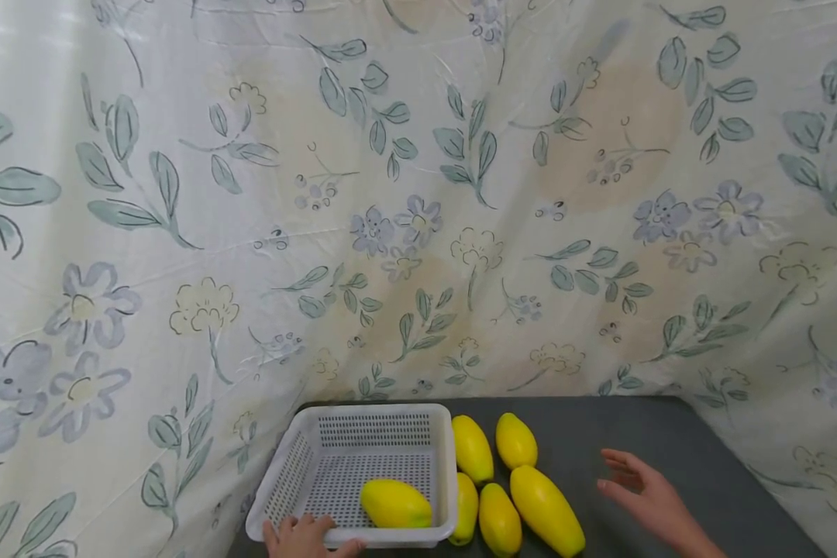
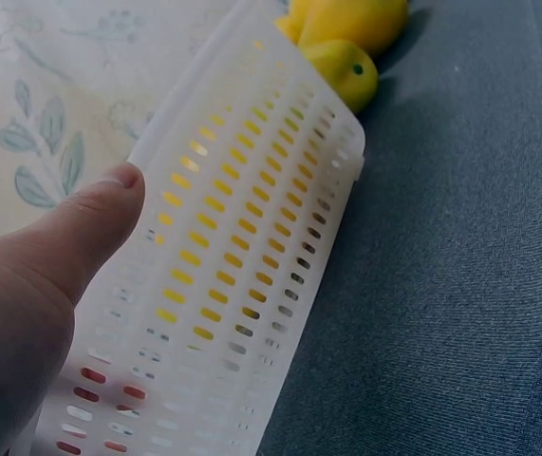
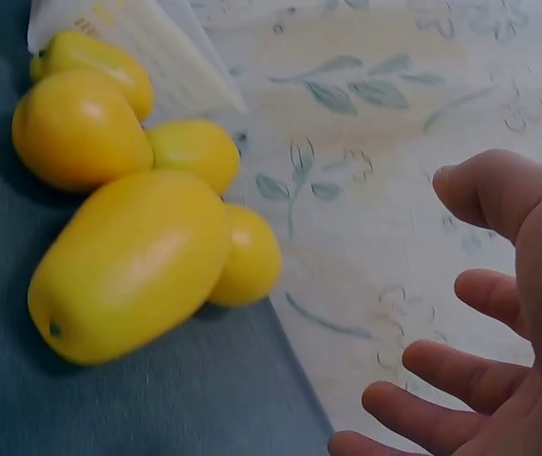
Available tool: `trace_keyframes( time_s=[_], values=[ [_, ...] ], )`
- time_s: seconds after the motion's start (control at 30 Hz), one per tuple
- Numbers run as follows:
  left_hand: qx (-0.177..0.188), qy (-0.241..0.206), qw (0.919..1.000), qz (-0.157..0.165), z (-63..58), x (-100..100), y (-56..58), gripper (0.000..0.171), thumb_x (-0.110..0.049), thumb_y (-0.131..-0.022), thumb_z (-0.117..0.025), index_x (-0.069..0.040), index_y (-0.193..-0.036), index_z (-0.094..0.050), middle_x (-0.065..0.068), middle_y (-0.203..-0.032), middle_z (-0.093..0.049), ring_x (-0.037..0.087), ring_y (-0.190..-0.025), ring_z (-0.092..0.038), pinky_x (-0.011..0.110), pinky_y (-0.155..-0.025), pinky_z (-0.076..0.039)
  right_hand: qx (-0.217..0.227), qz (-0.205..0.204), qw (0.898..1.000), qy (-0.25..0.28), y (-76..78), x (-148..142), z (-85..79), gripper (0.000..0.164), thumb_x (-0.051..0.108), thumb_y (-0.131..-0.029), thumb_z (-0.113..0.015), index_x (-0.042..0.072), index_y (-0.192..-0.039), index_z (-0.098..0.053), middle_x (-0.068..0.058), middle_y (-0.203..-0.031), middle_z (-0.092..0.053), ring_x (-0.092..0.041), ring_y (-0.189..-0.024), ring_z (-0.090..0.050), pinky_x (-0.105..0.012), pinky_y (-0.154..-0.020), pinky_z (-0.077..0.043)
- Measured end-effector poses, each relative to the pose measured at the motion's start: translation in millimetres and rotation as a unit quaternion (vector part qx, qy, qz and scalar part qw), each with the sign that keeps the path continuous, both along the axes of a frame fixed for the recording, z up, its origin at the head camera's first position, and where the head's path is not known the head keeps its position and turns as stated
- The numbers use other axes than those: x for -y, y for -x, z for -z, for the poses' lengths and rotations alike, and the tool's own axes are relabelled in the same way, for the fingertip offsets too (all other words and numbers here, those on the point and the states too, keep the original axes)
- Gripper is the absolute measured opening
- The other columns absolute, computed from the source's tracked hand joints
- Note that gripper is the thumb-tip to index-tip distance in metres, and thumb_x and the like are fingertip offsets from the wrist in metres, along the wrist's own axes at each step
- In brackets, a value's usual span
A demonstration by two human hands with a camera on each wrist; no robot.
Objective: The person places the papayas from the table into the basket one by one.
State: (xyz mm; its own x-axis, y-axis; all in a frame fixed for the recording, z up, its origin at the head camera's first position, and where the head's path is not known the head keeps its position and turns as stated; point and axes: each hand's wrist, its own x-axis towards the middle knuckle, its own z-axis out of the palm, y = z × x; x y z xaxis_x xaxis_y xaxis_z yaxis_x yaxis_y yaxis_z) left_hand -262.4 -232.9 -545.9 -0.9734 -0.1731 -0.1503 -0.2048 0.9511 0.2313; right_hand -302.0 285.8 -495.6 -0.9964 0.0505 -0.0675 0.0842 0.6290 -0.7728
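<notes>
Holding the white basket (image 1: 377, 412) by its near rim

Our left hand (image 1: 303, 536) pinches slotted plastic; its wrist view shows the near outer wall (image 2: 242, 237), hidden from the head view. Inside lies one smooth, oblong yellow fruit (image 1: 395, 504); five more fruits (image 1: 547, 511) rest beside the basket on the dark counter (image 1: 642, 422). Only from the right wrist do we see the longest's dark end spot (image 3: 55, 328). Our right hand (image 1: 645, 496), fingers spread, holds nothing.
</notes>
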Motion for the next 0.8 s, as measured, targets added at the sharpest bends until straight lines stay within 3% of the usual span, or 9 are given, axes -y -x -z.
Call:
trace_keyframes(
  time_s=[0.27,0.53,0.8],
  values=[
    [-0.006,0.010,0.9999,-0.004,-0.7,0,3.1,0.089,-0.093,-0.060,-0.051,-0.016,-0.100,-0.072,0.015,-0.101,-0.065,0.051,-0.105,-0.049,0.081,-0.103,-0.004,0.034,0.028,0.998,0.041,1.1,-13,3.6,0.094,0.062,-0.083,-0.064,-0.003,-0.144,-0.036,-0.035,-0.135,-0.049,-0.043,-0.108,-0.061,-0.046,-0.076,-0.058],
    [-0.019,0.015,0.9997,-0.005,-2.0,-3,2.2,0.086,-0.092,-0.060,-0.052,-0.018,-0.098,-0.072,0.012,-0.098,-0.065,0.048,-0.104,-0.051,0.080,-0.103,-0.006,0.081,0.025,0.990,0.111,-0.1,-20,9.7,0.097,0.065,-0.084,-0.061,-0.004,-0.147,-0.030,-0.034,-0.133,-0.051,-0.038,-0.105,-0.064,-0.050,-0.079,-0.058],
    [-0.025,0.030,0.9992,-0.003,-2.9,-5,2.5,0.089,-0.093,-0.060,-0.050,-0.016,-0.098,-0.072,0.014,-0.097,-0.065,0.050,-0.104,-0.050,0.079,-0.104,-0.009,0.097,0.026,0.986,0.134,0.8,-21,15.4,0.098,0.067,-0.085,-0.059,-0.004,-0.146,-0.031,-0.034,-0.135,-0.050,-0.039,-0.105,-0.065,-0.051,-0.079,-0.058]
  ],
)
